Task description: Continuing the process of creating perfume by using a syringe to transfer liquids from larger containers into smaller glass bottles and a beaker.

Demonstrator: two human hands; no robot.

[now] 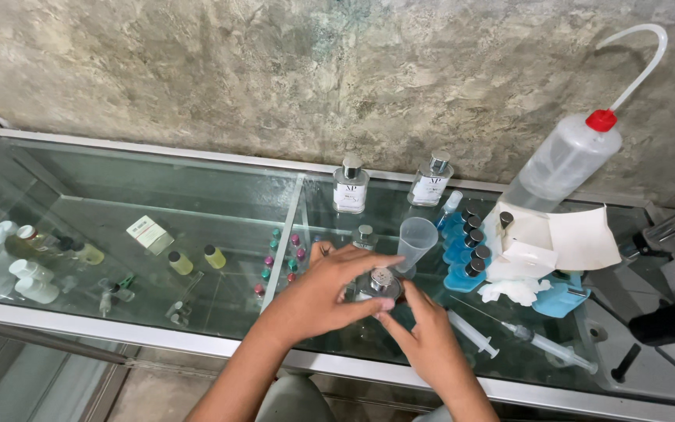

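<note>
My left hand (330, 291) wraps around a small clear glass bottle with a silver top (382, 281), which rests on the glass counter (197, 195). My right hand (423, 332) comes up from below, fingertips touching the bottle's lower right side. Both hands grip the same bottle. Just behind them stand a clear plastic measuring cup (416, 242) and another small silver-capped bottle (364, 235).
Two square perfume bottles (351, 186) (431, 180) stand by the wall. A wash bottle with a red cap (568, 156), blue trays of vials (462, 246), white boxes (548, 238) and two syringes (474, 334) lie to the right. Small bottles sit under the glass at left.
</note>
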